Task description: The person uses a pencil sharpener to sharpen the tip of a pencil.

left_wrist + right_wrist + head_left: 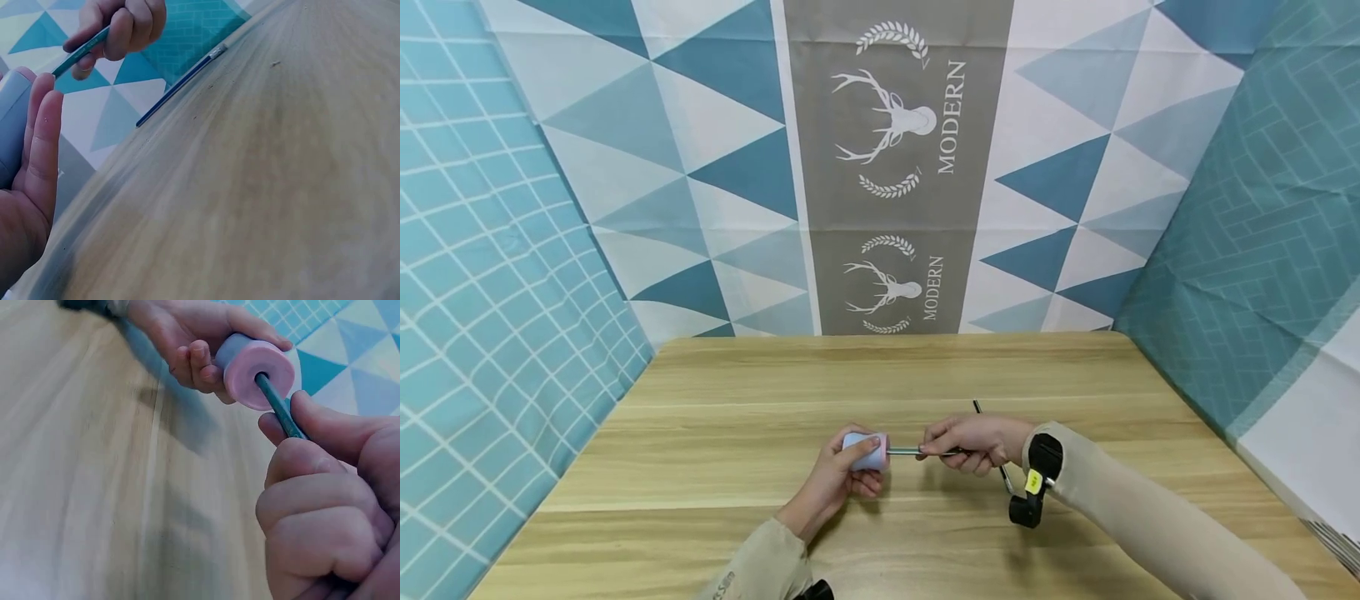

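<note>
So a small pale cylinder, bluish on the side with a pink end face, is held just above the wooden table by the left hand, fingers curled around its body and the thumb laid over the top. It's kept on its side so the pink face is turned toward the other hand, which seems to be the point, since a hole in the middle of that face can be seen from the right wrist view. A thin dark rod is pinched in the right hand, fingers closed tight around the shaft and the thumb pressed along it, probably so it's kept level and in line with the hole. The tip of the rod is met by the pink face right at its centre; how far in it goes can't be told from any view. A second thin rod is left lying flat on the table just behind the right hand, apart from both hands. Patterned blue-and-white cloth is hung behind and to the sides of the table.
</note>
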Tool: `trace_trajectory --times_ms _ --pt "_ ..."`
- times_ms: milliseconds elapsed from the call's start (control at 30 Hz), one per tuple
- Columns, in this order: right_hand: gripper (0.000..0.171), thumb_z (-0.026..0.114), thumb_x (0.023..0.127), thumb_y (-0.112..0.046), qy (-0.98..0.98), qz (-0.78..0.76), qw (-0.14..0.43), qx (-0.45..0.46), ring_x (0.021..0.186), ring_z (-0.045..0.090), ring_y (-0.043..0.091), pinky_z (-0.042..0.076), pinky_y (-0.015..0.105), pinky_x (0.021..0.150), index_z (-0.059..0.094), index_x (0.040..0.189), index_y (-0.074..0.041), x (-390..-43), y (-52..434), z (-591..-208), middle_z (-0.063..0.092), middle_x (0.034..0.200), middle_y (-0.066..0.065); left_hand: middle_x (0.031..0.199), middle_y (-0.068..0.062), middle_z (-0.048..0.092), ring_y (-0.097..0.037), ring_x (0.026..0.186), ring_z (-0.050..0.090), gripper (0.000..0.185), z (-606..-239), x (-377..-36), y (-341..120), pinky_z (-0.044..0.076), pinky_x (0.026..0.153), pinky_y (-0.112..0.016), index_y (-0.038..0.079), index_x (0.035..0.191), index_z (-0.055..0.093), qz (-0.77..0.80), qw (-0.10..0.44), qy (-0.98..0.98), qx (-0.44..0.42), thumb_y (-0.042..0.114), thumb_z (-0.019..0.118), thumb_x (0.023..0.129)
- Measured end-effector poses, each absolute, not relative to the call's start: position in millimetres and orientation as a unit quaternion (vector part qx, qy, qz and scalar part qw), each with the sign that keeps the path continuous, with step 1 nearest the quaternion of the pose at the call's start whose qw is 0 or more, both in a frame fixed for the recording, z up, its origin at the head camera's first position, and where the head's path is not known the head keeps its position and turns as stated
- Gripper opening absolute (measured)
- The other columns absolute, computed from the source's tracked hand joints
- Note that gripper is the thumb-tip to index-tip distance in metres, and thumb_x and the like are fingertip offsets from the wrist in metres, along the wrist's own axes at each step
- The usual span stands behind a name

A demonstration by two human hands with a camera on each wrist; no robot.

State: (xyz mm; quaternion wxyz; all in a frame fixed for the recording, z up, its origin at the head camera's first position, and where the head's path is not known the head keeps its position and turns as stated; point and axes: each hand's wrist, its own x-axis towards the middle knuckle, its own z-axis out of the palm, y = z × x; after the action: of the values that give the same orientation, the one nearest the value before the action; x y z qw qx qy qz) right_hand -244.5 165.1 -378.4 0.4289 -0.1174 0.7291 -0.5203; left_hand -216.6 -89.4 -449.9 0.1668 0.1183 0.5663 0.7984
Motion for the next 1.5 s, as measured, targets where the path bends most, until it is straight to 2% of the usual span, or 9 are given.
trace_trajectory --times_ms 200,500,567,667,800,933,1133,1367,1500 --pt "0.031 0.055 0.103 -0.031 0.835 -0.398 0.279 -0.258 0.047 0.036 0.009 0.03 0.023 0.042 0.065 0.116 -0.004 -234.1 167.6 -358.5 0.049 0.063 -0.002 0.064 -0.008 0.067 -0.012 0.05 0.065 0.006 -449.2 -217.4 -89.6 0.059 0.048 -0.028 0.017 0.097 0.062 0.803 0.173 0.557 0.121 0.016 0.056 0.1" --pt "0.028 0.064 0.099 -0.026 0.845 -0.051 -0.128 -0.516 0.062 0.058 0.002 0.05 0.018 0.053 0.061 0.122 -0.011 -224.4 175.1 -361.1 0.066 0.085 -0.008 0.067 -0.007 0.068 -0.01 0.05 0.064 0.008 -449.4 -220.2 -91.5 0.058 0.048 -0.026 0.015 0.097 0.06 0.815 0.175 0.536 0.135 0.018 0.054 0.101" --pt "0.018 0.051 0.105 -0.021 0.797 0.032 -0.236 -0.556 0.058 0.056 0.002 0.046 0.015 0.049 0.061 0.117 -0.011 -225.1 175.6 -372.5 0.066 0.084 -0.007 0.067 -0.007 0.068 -0.009 0.05 0.064 0.008 -449.6 -220.0 -91.3 0.058 0.048 -0.026 0.016 0.097 0.061 0.815 0.173 0.536 0.133 0.019 0.054 0.1" --pt "0.032 0.029 0.111 -0.015 0.723 0.127 -0.365 -0.573 0.046 0.035 0.003 0.03 0.013 0.039 0.061 0.11 -0.011 -226.6 175.5 -386.3 0.055 0.069 -0.006 0.069 -0.008 0.068 -0.009 0.05 0.064 0.01 -450.3 -219.0 -90.2 0.058 0.048 -0.026 0.018 0.096 0.062 0.815 0.174 0.538 0.124 0.018 0.054 0.101" --pt "0.041 0.02 0.111 -0.012 0.696 0.129 -0.42 -0.567 0.047 0.016 0.004 0.017 0.015 0.038 0.06 0.103 -0.011 -226.6 172.8 -395.8 0.042 0.059 -0.005 0.071 -0.009 0.068 -0.009 0.051 0.065 0.011 -451.6 -217.5 -87.9 0.059 0.049 -0.026 0.02 0.097 0.061 0.816 0.184 0.538 0.105 0.018 0.052 0.102" --pt "0.028 0.035 0.11 -0.02 0.752 0.034 -0.349 -0.558 0.047 0.019 -0.001 0.017 0.012 0.038 0.058 0.096 -0.012 -223.6 167.0 -397.0 0.047 0.055 -0.008 0.071 -0.008 0.068 -0.009 0.05 0.064 0.006 -452.3 -217.4 -86.4 0.058 0.048 -0.025 0.017 0.101 0.059 0.818 0.184 0.539 0.079 0.02 0.053 0.101" --pt "0.007 0.062 0.099 -0.015 0.859 -0.222 -0.062 -0.457 0.05 0.038 -0.005 0.033 0.013 0.043 0.059 0.093 -0.014 -218.1 158.5 -385.2 0.07 0.079 -0.001 0.07 -0.007 0.067 -0.009 0.048 0.063 0.011 -452.1 -219.0 -87.1 0.057 0.047 -0.023 0.012 0.105 0.057 0.818 0.179 0.544 0.06 0.022 0.057 0.1" --pt "0.019 0.059 0.1 -0.02 0.795 -0.499 0.289 -0.187 0.042 0.021 0.007 0.017 0.021 0.038 0.058 0.097 -0.002 -223.9 156.0 -373.6 0.03 0.054 -0.004 0.07 -0.008 0.066 -0.01 0.048 0.064 0.005 -452.1 -218.4 -88.3 0.057 0.045 -0.024 0.013 0.101 0.058 0.819 0.172 0.544 0.057 0.017 0.056 0.099" --pt "0.018 0.055 0.101 -0.021 0.733 -0.547 0.392 -0.102 0.041 0.014 0.006 0.011 0.021 0.038 0.054 0.097 -0.004 -231.9 159.1 -371.1 0.024 0.053 -0.005 0.069 -0.008 0.067 -0.01 0.048 0.064 0.004 -452.1 -217.8 -88.1 0.057 0.046 -0.025 0.014 0.1 0.059 0.817 0.167 0.548 0.071 0.017 0.057 0.099"
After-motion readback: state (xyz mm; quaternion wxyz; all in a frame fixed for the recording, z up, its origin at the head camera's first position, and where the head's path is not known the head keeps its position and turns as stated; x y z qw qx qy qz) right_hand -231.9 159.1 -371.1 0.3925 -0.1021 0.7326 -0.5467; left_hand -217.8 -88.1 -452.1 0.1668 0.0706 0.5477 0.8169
